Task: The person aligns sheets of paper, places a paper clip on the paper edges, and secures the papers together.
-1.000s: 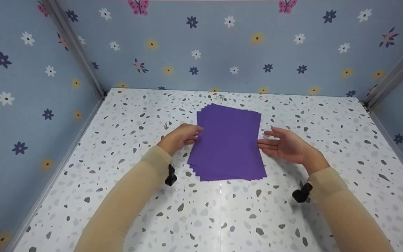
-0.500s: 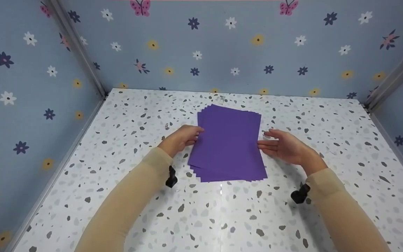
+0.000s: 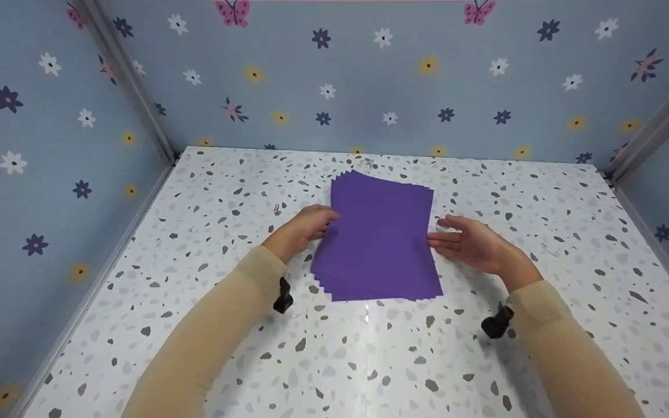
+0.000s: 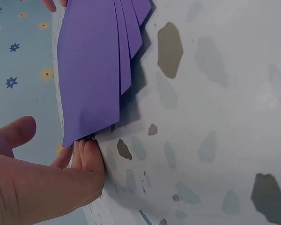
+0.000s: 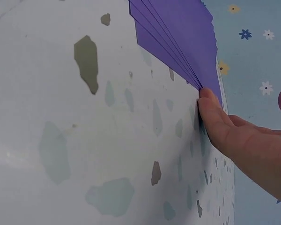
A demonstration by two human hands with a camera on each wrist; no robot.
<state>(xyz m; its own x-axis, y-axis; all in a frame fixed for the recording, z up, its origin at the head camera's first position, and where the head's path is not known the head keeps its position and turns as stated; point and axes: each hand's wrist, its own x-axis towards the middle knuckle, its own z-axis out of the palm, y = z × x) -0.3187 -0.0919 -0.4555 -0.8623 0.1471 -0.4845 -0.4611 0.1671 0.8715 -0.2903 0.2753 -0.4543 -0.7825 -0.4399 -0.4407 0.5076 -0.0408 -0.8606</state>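
Left fingers [image 4: 91,158] and right fingers [image 5: 216,118] touch the paper [image 3: 378,241], unclamped — even, low inward taps should square it best.

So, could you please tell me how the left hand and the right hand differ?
The left hand is at the left edge of the purple sheets, while the right hand is at their right edge. In the head view, the left hand slightly overlaps the sheets, whereas the right hand only reaches their edge. Both touch the sheets and emerge from beige sleeves.
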